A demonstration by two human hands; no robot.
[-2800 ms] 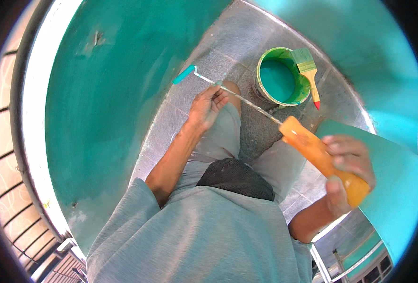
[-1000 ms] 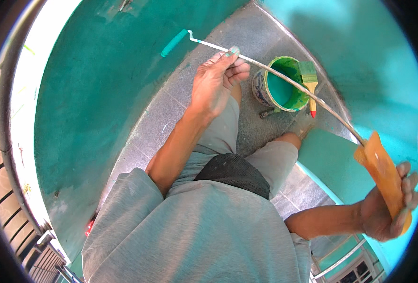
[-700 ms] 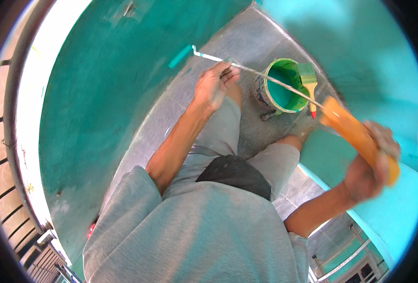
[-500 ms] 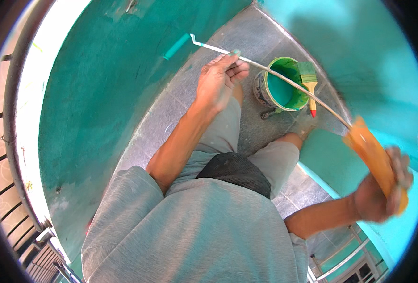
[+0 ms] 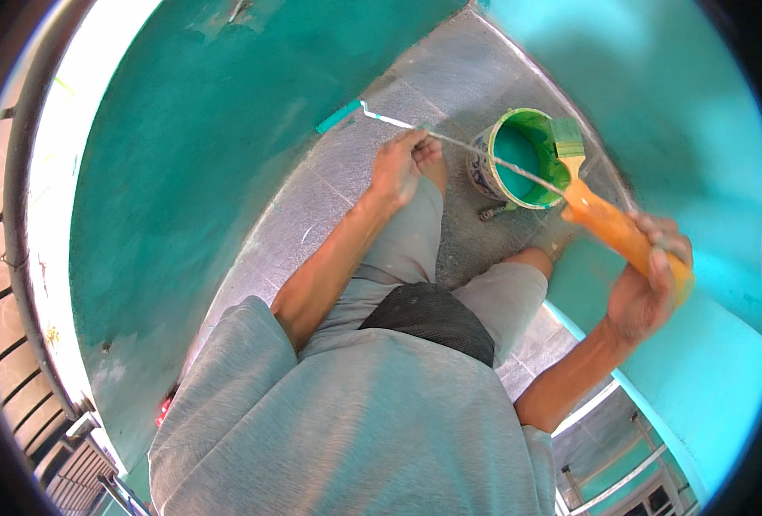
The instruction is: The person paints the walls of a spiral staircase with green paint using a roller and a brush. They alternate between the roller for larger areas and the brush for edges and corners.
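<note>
A paint roller with a long thin rod and an orange handle (image 5: pixel 609 225) stretches across in front of me. My right hand (image 5: pixel 652 279) is wrapped round the rear of that handle. Farther up the rod, my left hand (image 5: pixel 405 163) closes its fingers on the metal near the white bent section. The narrow teal roller sleeve (image 5: pixel 339 117) is at the low edge of the left wall. Under the rod stands a bucket (image 5: pixel 482 163) with a green rim and teal paint inside. A flat paintbrush (image 5: pixel 568 142) rests at the bucket's right rim, its handle partly hidden by the roller handle.
A dark teal wall (image 5: pixel 200 172) curves along my left, and a lighter turquoise wall (image 5: pixel 682 129) rises on my right. Grey floor tiles (image 5: pixel 338 176) lie between them. A railing (image 5: pixel 20 215) runs at far left, with a small red object (image 5: pixel 164 408) beside my sleeve.
The roller has shifted: its handle came left and up toward the bucket, and its sleeve moved down and right. My right hand moved with the handle; the left lowered slightly.
</note>
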